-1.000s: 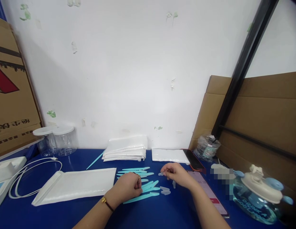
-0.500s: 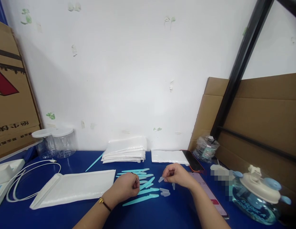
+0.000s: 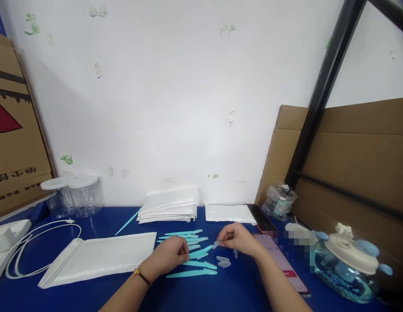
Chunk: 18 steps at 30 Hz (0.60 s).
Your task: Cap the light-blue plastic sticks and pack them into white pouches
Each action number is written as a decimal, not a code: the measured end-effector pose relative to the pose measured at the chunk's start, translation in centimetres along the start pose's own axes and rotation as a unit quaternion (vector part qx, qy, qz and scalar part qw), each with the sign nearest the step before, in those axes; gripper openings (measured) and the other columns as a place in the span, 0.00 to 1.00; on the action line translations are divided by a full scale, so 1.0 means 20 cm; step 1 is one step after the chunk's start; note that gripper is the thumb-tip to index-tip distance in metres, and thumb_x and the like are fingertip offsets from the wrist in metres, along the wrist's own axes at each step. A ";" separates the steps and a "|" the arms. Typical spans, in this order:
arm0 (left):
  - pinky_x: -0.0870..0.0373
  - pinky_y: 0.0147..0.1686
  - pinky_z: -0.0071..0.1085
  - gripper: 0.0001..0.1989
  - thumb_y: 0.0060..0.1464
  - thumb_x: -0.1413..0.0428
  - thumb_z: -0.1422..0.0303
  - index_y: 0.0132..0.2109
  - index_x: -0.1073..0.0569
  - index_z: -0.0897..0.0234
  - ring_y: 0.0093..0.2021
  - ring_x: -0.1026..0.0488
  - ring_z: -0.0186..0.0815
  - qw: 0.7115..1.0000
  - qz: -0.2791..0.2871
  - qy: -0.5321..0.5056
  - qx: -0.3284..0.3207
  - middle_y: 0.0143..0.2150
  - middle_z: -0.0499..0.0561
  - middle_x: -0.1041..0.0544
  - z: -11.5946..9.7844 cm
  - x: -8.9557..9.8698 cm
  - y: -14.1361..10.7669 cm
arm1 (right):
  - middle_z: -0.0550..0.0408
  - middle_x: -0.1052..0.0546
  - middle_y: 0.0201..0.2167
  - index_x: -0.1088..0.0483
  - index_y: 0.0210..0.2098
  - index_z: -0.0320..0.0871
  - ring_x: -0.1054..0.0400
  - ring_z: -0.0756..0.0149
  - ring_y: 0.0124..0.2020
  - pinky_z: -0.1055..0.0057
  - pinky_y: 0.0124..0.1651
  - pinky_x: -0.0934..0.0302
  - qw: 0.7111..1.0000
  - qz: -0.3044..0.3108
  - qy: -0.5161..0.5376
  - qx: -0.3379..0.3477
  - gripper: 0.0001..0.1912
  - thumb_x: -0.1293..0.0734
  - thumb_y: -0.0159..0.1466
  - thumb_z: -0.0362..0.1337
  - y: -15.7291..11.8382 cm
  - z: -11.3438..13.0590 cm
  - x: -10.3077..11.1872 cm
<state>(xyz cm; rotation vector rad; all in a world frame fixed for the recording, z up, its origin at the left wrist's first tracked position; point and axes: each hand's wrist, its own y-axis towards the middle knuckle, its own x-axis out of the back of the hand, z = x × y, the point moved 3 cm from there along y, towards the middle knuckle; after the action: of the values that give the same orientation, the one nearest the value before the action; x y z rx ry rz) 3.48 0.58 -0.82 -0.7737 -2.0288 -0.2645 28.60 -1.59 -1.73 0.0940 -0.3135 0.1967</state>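
My left hand (image 3: pixel 169 256), with a ring and a dark bracelet, is closed on a teal eyebrow razor (image 3: pixel 203 251) that points right. Between the fingertips of my right hand (image 3: pixel 237 239) is a small translucent blade cap (image 3: pixel 216 244). The cap meets the razor's tip; how far it covers the blade is too small to tell. Several more teal razors lie around and under my left hand, the nearest razor (image 3: pixel 191 274) at the front. Loose translucent caps (image 3: pixel 224 264) rest below my right hand, and another cap (image 3: pixel 235 253) stands partly behind it.
A white padded mailer (image 3: pixel 107 255) lies left, with stacked mailers (image 3: pixel 169 206) and a single mailer (image 3: pixel 230 213) at the back. One razor (image 3: pixel 127 222) lies apart. Phones (image 3: pixel 282 262), a water bottle (image 3: pixel 347 264), clear jars (image 3: pixel 86 197) and a white cable (image 3: pixel 16 255) flank the work.
My right hand has moved slightly left, bringing the cap from apart to the razor's tip. The razor in my left hand now points lower, toward the cap.
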 end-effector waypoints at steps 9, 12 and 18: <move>0.40 0.27 0.24 0.10 0.48 0.48 0.61 0.34 0.28 0.62 0.30 0.31 0.33 0.998 0.024 -0.050 0.003 0.29 0.46 0.26 0.02 0.00 0.01 | 0.53 0.22 0.27 0.25 0.24 0.39 0.27 0.64 0.30 0.66 0.37 0.31 1.000 -0.002 0.004 0.002 0.16 0.25 0.43 0.45 0.00 0.01 -0.01; 0.40 0.27 0.24 0.11 0.48 0.48 0.61 0.35 0.28 0.63 0.31 0.32 0.32 0.998 0.021 -0.053 0.004 0.30 0.47 0.26 0.03 -0.01 0.01 | 0.53 0.21 0.26 0.25 0.25 0.38 0.27 0.63 0.30 0.66 0.38 0.31 1.000 0.002 0.016 -0.007 0.17 0.24 0.43 0.45 0.00 0.01 -0.02; 0.41 0.27 0.24 0.11 0.50 0.48 0.60 0.36 0.29 0.62 0.30 0.33 0.31 0.998 -0.006 -0.060 -0.021 0.30 0.46 0.28 0.03 -0.01 0.03 | 0.52 0.21 0.28 0.25 0.26 0.39 0.27 0.63 0.32 0.67 0.39 0.32 0.998 0.007 0.058 0.004 0.16 0.24 0.43 0.44 0.00 0.04 -0.07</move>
<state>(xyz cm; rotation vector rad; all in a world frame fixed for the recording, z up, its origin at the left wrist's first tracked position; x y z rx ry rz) 3.55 1.25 -1.44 -0.8209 -2.1484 -0.2752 26.95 -1.89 -1.42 0.0883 -0.1982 0.2159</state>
